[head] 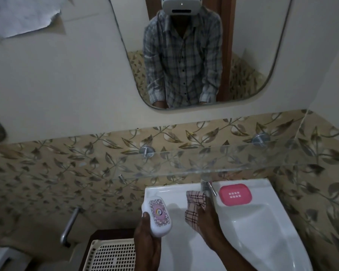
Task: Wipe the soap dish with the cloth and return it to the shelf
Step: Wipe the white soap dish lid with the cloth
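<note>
My L hand (147, 238) grips soap dish (158, 216) by its near end over sink (252, 241) edge; R hand (206, 219) bunches cloth (194, 207) by tap (205, 185). Risk: prob slick plastic, partial hold, so wiping pressure could pop it out. I'd regrip.

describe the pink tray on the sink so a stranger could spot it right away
Find the white sink below the glass shelf. On its back rim, just right of the chrome tap, lies the pink tray. It alone is solid pink with two rows of small white slots, unlike the white patterned case in the left hand.
</note>
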`<state>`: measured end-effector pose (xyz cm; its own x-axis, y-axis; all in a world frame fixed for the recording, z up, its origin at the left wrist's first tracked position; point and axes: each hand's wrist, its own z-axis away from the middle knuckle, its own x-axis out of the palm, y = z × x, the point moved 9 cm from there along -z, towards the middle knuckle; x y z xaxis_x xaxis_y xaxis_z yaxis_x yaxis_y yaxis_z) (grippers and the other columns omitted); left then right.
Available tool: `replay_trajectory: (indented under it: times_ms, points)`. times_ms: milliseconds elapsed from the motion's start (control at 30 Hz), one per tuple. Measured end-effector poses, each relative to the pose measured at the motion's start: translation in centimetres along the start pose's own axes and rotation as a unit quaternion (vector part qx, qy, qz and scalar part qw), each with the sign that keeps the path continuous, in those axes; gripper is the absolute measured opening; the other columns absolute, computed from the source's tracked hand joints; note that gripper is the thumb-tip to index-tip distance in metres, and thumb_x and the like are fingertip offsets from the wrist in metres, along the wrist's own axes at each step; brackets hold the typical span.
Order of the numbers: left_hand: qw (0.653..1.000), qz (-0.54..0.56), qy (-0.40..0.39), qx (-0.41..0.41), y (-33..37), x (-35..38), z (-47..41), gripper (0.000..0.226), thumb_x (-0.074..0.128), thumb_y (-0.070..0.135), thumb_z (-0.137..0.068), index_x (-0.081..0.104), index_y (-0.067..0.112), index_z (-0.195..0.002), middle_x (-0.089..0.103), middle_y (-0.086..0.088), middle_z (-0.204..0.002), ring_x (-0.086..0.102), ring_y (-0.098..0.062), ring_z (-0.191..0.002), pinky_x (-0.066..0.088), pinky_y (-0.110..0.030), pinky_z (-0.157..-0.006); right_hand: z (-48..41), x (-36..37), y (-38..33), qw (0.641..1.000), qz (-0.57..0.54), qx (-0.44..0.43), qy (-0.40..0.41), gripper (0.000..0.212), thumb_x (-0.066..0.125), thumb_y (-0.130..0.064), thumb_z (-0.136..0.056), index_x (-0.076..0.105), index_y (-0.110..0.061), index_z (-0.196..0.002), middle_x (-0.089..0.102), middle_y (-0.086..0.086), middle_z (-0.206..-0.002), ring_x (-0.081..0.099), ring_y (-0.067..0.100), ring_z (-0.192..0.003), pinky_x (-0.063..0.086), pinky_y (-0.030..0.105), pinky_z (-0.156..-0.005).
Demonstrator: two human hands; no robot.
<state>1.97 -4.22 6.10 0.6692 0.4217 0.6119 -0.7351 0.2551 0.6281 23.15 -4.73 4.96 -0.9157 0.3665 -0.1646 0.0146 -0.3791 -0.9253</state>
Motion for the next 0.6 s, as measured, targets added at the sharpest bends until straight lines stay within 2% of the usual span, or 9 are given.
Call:
replay_trajectory:
  times_ms: [100,167,233,333,367,433,500,533,600]
  points:
    - [0.999,0.025,-0.016,-0.016,-0.3,0.1,0.5,0.041,0.036,0.022,-0.107,0.051,0.002,-0.14,0.064,-0.023,-0.132,0.072,-0.03,-0.102,0.059,-0.05,-0.086,-2.4,3.1,-1.7,0.982,-0.186,0.021,-0.023,0.043,0.041,0.001,-0.101,0.04,-0.007,-0.143,0.049,0.018,-0.144,0.049,0.034,-0.13,0.038,0.054,-0.111]
    - [0.999,0.031,-0.025,-0.021,-0.5,0.2,0.4,0.044,0.036,0.024,-0.107,0.05,0.003,-0.142,0.064,-0.023,-0.132,0.067,-0.031,-0.112,0.059,-0.045,-0.084,-4.1,5.1,-3.1,0.946,-0.321,0.025,-0.046,0.042,0.043,0.009,-0.098,0.045,-0.003,-0.138,0.054,0.021,-0.138,0.053,0.037,-0.125,0.039,0.056,-0.109]
    - [0.999,0.031,-0.025,-0.017,-0.5,0.2,0.1,0.047,0.039,0.025,-0.106,0.046,0.003,-0.146,0.058,-0.024,-0.139,0.057,-0.033,-0.126,0.059,-0.043,-0.085,-5.7,5.7,-3.7,0.948,-0.317,0.007,-0.04,0.057,0.047,0.014,-0.094,0.035,-0.007,-0.145,0.048,0.018,-0.144,0.05,0.036,-0.129,0.039,0.055,-0.11]
    - [0.999,0.026,-0.034,0.0,-0.6,0.5,-0.6,0.047,0.042,0.023,-0.104,0.046,0.007,-0.148,0.059,-0.02,-0.141,0.058,-0.032,-0.126,0.062,-0.041,-0.085,-6.7,4.4,-4.5,0.988,0.029,-0.149,-0.007,0.07,0.046,0.019,-0.085,0.032,-0.01,-0.148,0.042,0.016,-0.147,0.043,0.035,-0.134,0.041,0.042,-0.109]
    - [0.999,0.025,-0.044,0.007,-0.5,0.9,-0.8,0.047,0.041,0.023,-0.104,0.046,0.011,-0.149,0.059,-0.015,-0.142,0.058,-0.029,-0.127,0.061,-0.039,-0.088,-6.5,5.3,-4.5,0.961,0.178,-0.207,-0.044,0.071,0.043,0.019,-0.083,0.032,-0.008,-0.148,0.035,0.017,-0.152,0.033,0.034,-0.141,0.034,0.039,-0.113]
    - [0.997,0.034,-0.074,0.012,-0.5,1.7,-1.2,0.046,0.038,0.023,-0.104,0.046,0.019,-0.149,0.061,-0.006,-0.142,0.061,-0.024,-0.126,0.06,-0.036,-0.09,-6.4,7.9,-1.5,0.849,0.447,-0.232,-0.158,0.073,0.039,0.01,-0.087,0.018,-0.01,-0.154,0.011,0.013,-0.163,0.001,0.033,-0.15,0.015,0.044,-0.121]
    - [0.997,0.049,-0.065,-0.003,-0.8,2.1,-1.6,0.044,0.037,0.023,-0.106,0.046,0.017,-0.149,0.063,-0.009,-0.139,0.063,-0.024,-0.121,0.063,-0.037,-0.084,-6.0,8.1,0.3,0.778,0.545,-0.224,-0.215,0.067,0.037,0.001,-0.093,0.014,-0.011,-0.155,0.005,0.009,-0.164,-0.006,0.03,-0.15,0.008,0.046,-0.122]
    - [0.997,0.055,-0.053,-0.013,-0.9,2.2,-1.7,0.045,0.038,0.023,-0.106,0.045,0.014,-0.15,0.06,-0.014,-0.141,0.063,-0.025,-0.117,0.063,-0.037,-0.082,-5.5,7.9,-0.6,0.805,0.501,-0.23,-0.221,0.062,0.037,0.0,-0.095,0.019,-0.011,-0.154,0.009,0.009,-0.164,0.003,0.028,-0.151,0.011,0.041,-0.122]
    - [0.997,0.059,-0.054,-0.023,-1.2,2.9,-1.7,0.045,0.038,0.023,-0.107,0.045,0.009,-0.148,0.056,-0.019,-0.144,0.065,-0.024,-0.111,0.062,-0.038,-0.081,-4.6,5.6,-3.4,0.915,0.298,-0.207,-0.175,0.049,0.043,0.0,-0.098,0.038,-0.009,-0.146,0.034,0.013,-0.156,0.031,0.025,-0.145,0.025,0.03,-0.117]
